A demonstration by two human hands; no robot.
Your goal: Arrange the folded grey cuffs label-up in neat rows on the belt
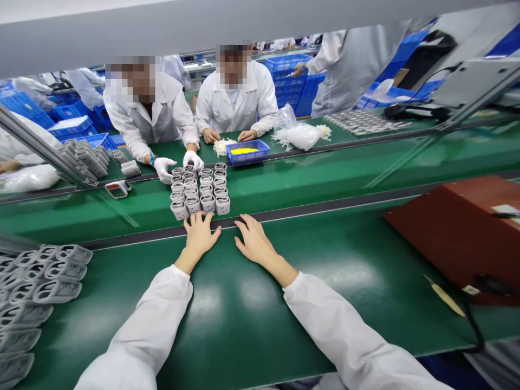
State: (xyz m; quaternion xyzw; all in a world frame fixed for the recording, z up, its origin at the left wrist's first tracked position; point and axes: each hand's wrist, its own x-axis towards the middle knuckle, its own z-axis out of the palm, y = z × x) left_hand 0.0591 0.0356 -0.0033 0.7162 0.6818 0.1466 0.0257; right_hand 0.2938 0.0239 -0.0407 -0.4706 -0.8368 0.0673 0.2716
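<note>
My left hand reaches forward with its fingers spread, the fingertips at the near edge of a block of rolled grey cuffs; whether they touch it I cannot tell. Beside it, my right hand is stretched out palm down over the dark edge strip, fingers apart and holding nothing. The cuffs stand in several close rows on the green conveyor belt. At the far end of the block are a co-worker's white-gloved hands, one on either side of the back rows.
More rolled cuffs are stacked at the left of my green bench. On the right lie a reddish-brown box and a pale-handled pointed tool. Across the belt are a blue tray of yellow pieces and a small white device.
</note>
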